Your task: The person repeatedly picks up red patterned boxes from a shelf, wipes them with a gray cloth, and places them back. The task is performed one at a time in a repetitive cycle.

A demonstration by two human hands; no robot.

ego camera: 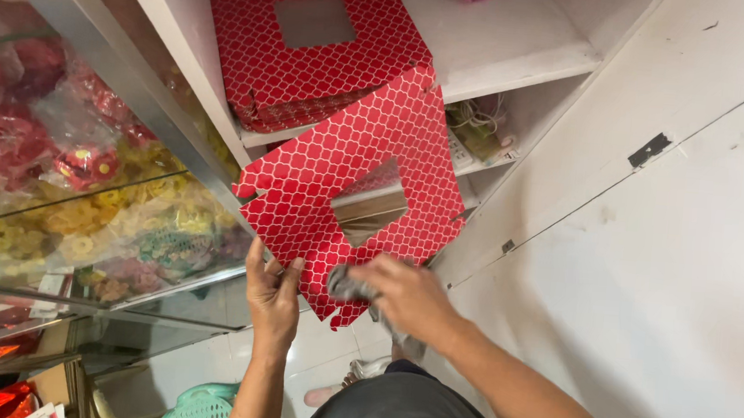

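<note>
While both hands (272, 294) grip it, flat red box (339, 180) tilts diagonally.

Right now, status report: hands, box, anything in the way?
Left hand grips flat red box. Right hand presses grey cloth on it. Red stack on shelf behind.

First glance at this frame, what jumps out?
The flat red lattice-patterned carton sheet with a clear square window, mid-frame, held at its lower edge by the left hand while the right hand presses a grey cloth on it. Behind it, a stack of matching sheets lies on a white shelf; left, a glass case holds bagged red and yellow trinkets.
</note>
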